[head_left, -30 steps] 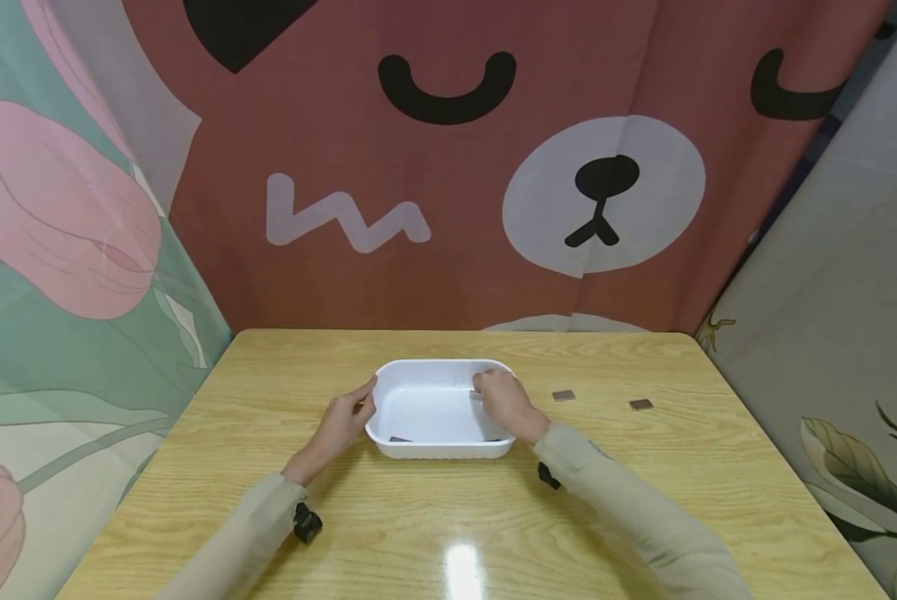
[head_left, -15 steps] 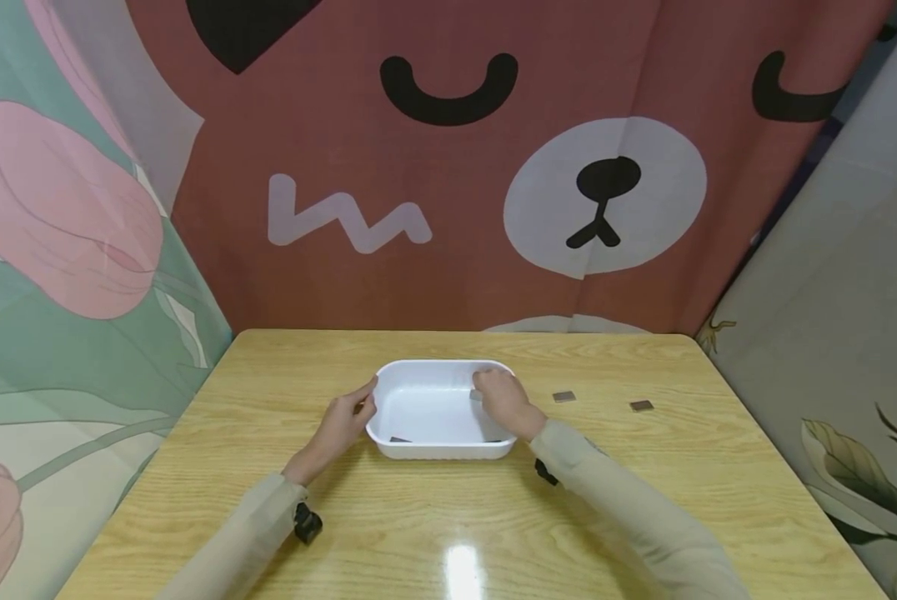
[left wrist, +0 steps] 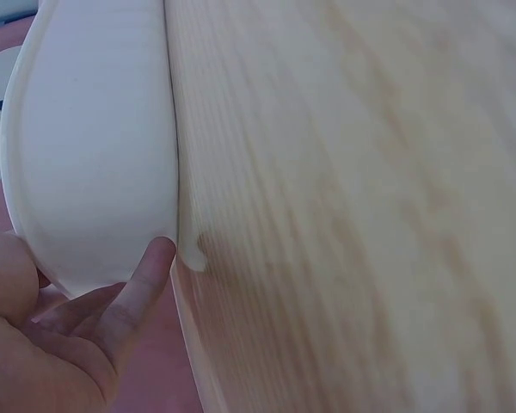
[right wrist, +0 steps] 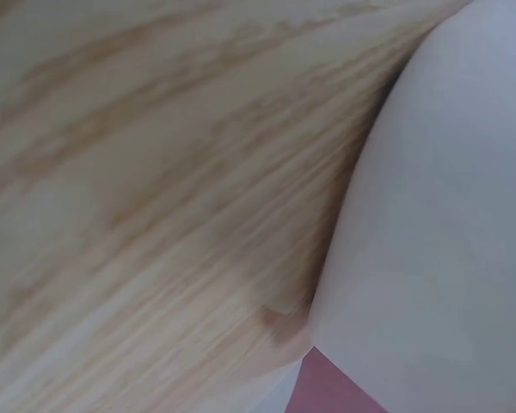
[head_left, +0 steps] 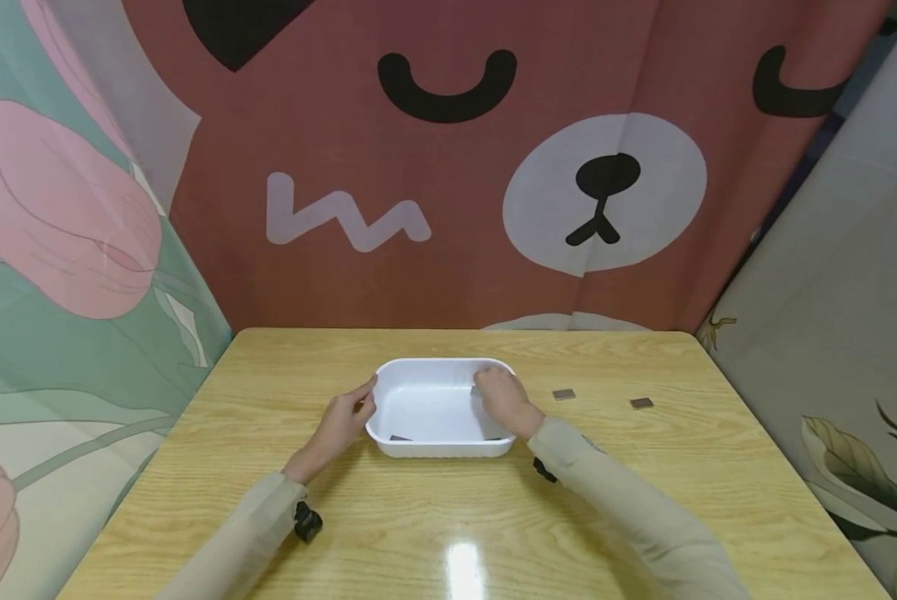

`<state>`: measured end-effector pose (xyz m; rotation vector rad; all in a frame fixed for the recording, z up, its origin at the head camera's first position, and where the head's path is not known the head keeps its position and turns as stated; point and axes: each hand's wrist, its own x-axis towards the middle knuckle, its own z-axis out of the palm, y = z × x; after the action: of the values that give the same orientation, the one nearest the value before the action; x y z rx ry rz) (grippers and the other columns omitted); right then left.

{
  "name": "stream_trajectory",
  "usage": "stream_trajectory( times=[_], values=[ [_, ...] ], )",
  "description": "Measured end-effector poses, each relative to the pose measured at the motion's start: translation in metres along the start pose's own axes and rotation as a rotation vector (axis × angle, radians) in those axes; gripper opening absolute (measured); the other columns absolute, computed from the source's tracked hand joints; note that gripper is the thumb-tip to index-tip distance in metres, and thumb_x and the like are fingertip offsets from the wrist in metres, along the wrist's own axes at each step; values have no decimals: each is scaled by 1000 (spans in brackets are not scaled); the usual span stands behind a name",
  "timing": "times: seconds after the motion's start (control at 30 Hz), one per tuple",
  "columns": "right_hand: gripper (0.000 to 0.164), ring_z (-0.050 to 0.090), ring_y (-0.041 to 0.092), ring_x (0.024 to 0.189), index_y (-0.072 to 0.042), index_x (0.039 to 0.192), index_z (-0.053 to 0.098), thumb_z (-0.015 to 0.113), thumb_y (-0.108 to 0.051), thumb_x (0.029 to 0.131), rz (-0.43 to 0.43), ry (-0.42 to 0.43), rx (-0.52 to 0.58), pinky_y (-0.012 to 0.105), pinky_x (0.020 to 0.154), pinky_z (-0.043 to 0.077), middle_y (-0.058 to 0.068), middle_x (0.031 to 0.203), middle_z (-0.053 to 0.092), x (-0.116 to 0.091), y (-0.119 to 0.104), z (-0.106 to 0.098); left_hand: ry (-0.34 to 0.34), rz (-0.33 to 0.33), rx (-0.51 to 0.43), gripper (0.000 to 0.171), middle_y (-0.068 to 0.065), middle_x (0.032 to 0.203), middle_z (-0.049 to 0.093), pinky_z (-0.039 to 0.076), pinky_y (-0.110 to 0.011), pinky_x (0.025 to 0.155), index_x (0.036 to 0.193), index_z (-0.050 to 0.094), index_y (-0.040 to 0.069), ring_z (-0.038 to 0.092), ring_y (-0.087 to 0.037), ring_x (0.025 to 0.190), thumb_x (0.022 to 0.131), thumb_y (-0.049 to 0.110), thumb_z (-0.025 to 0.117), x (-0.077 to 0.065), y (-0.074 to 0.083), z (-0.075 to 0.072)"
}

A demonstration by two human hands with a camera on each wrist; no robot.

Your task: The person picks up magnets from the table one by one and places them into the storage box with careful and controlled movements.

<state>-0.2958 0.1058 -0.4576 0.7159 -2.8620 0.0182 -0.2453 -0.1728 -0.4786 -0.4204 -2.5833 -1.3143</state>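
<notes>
A white plastic tub point(head_left: 426, 413) stands on the wooden table. My left hand point(head_left: 341, 423) grips its left rim; in the left wrist view a finger of that hand point(left wrist: 69, 348) lies against the outer wall of the tub point(left wrist: 95, 146). Reaching over the right rim, my right hand point(head_left: 505, 405) pinches a small flat greyish piece point(head_left: 475, 392) inside, near the right wall. The fingers partly cover it. A dark flat piece point(head_left: 399, 438) lies inside at the front left. The right wrist view has only the tub's outside point(right wrist: 439, 215) and wood, no hand.
Two small flat rectangular pieces lie on the table right of the tub, a nearer grey one point(head_left: 563, 394) and a darker brown one point(head_left: 641, 403). Printed curtains point(head_left: 448, 283) hang behind and on both sides of the table point(head_left: 388, 533).
The right hand makes slight movements inside the tub, and the piece in its fingers shifts a little in angle. The left hand and the tub stay in place.
</notes>
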Motion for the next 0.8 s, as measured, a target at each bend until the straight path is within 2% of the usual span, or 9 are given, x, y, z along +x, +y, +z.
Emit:
stream_trajectory(
  times=[0.13, 0.27, 0.4, 0.6, 0.8],
  values=[
    [16, 54, 18, 66, -6, 80, 64, 53, 6, 78, 3, 8, -4, 28, 59, 48, 6, 72, 58, -2, 0, 0, -2, 3, -1, 39, -19, 119, 52, 48, -19, 49, 129, 43, 0, 60, -19, 79, 91, 9, 44, 0, 1, 0],
    [15, 55, 19, 67, -7, 76, 64, 55, 5, 77, -2, 18, -3, 29, 58, 49, 6, 71, 59, -2, 0, 2, -5, -20, 8, 39, -19, 117, 53, 46, -19, 43, 129, 43, 2, 59, -18, 68, 91, 10, 45, 0, 3, 0],
    [14, 56, 19, 68, -9, 76, 64, 57, 4, 76, -6, 21, -18, 28, 59, 50, 5, 73, 60, -2, 0, 4, -15, -55, 19, 40, -19, 117, 54, 42, -21, 38, 130, 42, 3, 51, -14, 55, 91, 11, 44, -1, 4, -1],
    [14, 57, 18, 68, -9, 77, 65, 57, 2, 77, 0, 18, -58, 28, 59, 50, 4, 72, 60, -3, 0, 4, -29, -69, 7, 40, -18, 120, 52, 42, -22, 38, 131, 40, 4, 52, -16, 56, 92, 11, 43, 0, 4, 0],
    [14, 58, 18, 74, -10, 82, 67, 57, 0, 80, 21, -14, -14, 27, 64, 50, 4, 78, 63, -3, -2, 3, -16, -56, 10, 40, -18, 120, 52, 44, -21, 41, 130, 42, 3, 56, -16, 67, 91, 10, 45, -1, 5, -1]
  ],
)
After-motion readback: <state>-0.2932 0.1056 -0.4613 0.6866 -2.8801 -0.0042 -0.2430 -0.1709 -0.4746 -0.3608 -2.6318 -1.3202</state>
